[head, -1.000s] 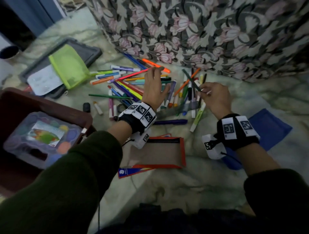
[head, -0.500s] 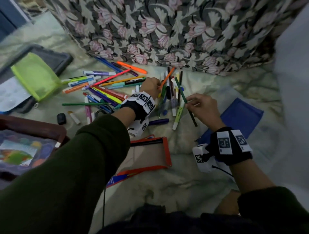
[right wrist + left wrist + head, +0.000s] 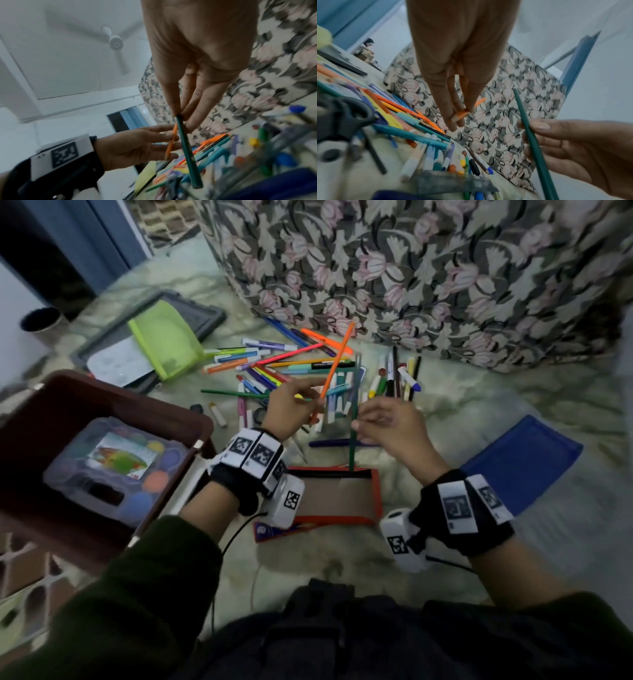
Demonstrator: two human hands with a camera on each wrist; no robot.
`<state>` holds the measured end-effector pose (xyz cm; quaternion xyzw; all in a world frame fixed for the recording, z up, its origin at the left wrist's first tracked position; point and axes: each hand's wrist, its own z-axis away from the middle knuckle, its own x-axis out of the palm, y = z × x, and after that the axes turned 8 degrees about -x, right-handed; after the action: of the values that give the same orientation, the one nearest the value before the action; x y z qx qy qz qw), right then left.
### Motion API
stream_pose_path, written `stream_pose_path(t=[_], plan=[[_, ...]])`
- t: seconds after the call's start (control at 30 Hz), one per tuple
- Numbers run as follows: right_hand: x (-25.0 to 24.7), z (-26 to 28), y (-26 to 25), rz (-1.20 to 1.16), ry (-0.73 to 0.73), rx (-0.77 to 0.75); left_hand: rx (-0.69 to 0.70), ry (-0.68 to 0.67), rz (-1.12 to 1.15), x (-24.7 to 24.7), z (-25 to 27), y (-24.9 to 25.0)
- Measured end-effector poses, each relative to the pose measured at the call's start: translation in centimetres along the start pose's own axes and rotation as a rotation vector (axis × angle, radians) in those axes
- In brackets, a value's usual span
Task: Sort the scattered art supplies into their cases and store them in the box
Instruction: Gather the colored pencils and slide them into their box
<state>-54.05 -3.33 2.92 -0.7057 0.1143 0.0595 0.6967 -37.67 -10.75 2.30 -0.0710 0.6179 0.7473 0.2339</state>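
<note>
The left hand (image 3: 294, 409) is raised above the floor and pinches an orange pencil (image 3: 334, 364) near its sharpened end, between thumb and fingers; the pencil slants up and away from the hand. Just to its right, the right hand (image 3: 394, 426) pinches a dark green pencil (image 3: 352, 422) between thumb and fingertips (image 3: 178, 108), and this pencil stands almost upright, its lower end close to the edge of the open red pencil case (image 3: 376, 494) that lies below both hands. Beyond the hands, many pens and markers (image 3: 274, 364) lie scattered on the floor. Far left of the left hand stands the brown box (image 3: 144, 405) with a paint set (image 3: 116, 467) inside. A blue pouch (image 3: 520, 460) lies right of the right hand.
</note>
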Motion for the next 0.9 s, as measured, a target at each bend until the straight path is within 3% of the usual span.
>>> stream_pose_path(t=[0.23,0.4,0.5,0.6,0.77,0.9], plan=[[4.0,3.4,0.8,0.437,-0.272,-0.045,-0.054,0.064,0.012,-3.1,5.2,-3.0],[4.1,3.8,1.5,0.730,-0.347,-0.073,-0.058,0.135,-0.040,-4.6,7.3,-4.0],[4.5,3.9,1.9,0.872,-0.398,-0.166,-0.041,0.133,-0.121,-4.7,8.5,-4.5],[4.8,3.7,2.4,0.939,-0.386,-0.197,-0.056,0.129,-0.174,-4.5,9.5,-5.2],[3.3,3.7,3.6,0.994,-0.305,-0.110,-0.042,0.029,-0.369,-4.9,10.3,-6.3],[0.2,3.7,4.6,0.725,-0.167,0.108,0.015,-0.041,-0.568,-4.8,10.4,-6.9]])
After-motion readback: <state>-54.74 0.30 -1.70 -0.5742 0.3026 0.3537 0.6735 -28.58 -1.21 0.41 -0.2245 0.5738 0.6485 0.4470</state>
